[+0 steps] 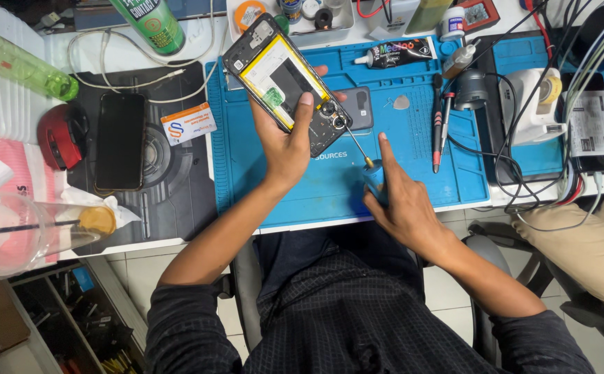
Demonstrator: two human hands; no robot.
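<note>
Left hand (284, 149) grasps opened phone (286, 83), tilted toward eleven o'clock; right hand (402, 201) grips blue screwdriver (370, 170), tip at camera end.

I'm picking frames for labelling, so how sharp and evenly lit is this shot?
Head view: bright, even light; the opened phone in the left hand and the screwdriver in the right hand are crisp; mild glare on the plastic cup; edges bow slightly from the wide lens.
</note>
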